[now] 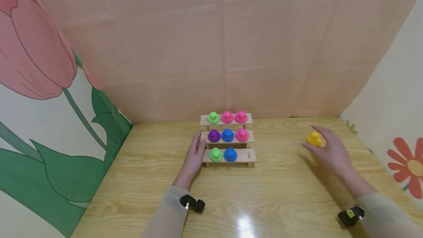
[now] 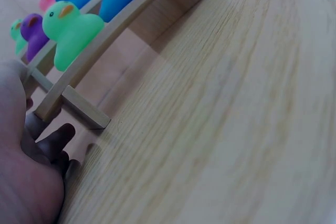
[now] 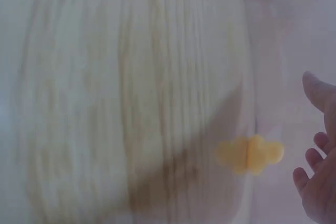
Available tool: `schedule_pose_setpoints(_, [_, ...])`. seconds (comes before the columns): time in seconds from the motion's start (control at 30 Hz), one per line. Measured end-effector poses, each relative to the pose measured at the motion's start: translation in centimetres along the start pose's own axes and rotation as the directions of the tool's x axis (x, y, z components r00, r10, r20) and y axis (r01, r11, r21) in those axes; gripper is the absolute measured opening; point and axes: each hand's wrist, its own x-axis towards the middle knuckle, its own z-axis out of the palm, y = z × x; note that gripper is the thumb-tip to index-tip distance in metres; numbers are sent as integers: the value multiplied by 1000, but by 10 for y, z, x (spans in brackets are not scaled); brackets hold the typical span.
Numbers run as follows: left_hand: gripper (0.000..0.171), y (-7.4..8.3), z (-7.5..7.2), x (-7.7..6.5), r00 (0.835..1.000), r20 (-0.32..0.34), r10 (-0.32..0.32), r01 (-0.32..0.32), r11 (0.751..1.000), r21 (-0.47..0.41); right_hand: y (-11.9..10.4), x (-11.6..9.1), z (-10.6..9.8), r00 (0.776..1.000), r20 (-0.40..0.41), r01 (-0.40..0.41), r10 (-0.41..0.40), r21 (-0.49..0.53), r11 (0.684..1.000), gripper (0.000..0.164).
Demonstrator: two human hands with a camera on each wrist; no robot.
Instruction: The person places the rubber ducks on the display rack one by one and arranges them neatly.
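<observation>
A three-step wooden stand (image 1: 242, 156) carries small rubber ducks. On top are a green duck (image 1: 213, 118) and two pink ones (image 1: 227, 117); the middle step has a purple (image 1: 214, 136), a blue (image 1: 227, 135) and a pink duck (image 1: 242, 134). A green (image 1: 216, 154) and a blue duck (image 1: 230, 154) sit on the lowest step, left of its bare right end. My left hand (image 1: 194, 153) holds the stand's left end, fingers reaching under the step in the left wrist view. My right hand (image 1: 335, 153) is spread around a yellow duck (image 1: 314, 140), fingers apart from it in the right wrist view.
The wood-grain table (image 1: 138, 179) runs back to a pinkish sheet (image 1: 205, 47). A panel with a large tulip (image 1: 39, 43) borders the left side; one with a red flower (image 1: 411, 168) borders the right.
</observation>
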Motion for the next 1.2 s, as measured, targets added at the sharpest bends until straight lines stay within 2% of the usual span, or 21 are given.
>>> schedule_pose_setpoints(0.13, [66,0,0,1,1000,0,2,-2,1000,-3,12,3,-2,1000,4,6,-6,-6,1000,81])
schedule_pose_setpoints(0.4, [66,-2,1,2,1000,1,-1,1,1000,-14,29,7,-1,996,62,-61,63,-22,998,90])
schedule_pose_setpoints(0.6, [65,-2,2,2,1000,-1,-4,4,1000,-23,36,8,1,986,106,-123,129,-59,991,93])
schedule_pose_setpoints(0.97, [70,-3,1,2,1000,1,22,-22,1000,-16,42,16,5,964,171,-198,203,-48,979,95])
schedule_pose_setpoints(1.2, [68,-2,0,1,1000,-2,20,-20,1000,-14,50,20,9,962,188,-190,200,-67,979,97])
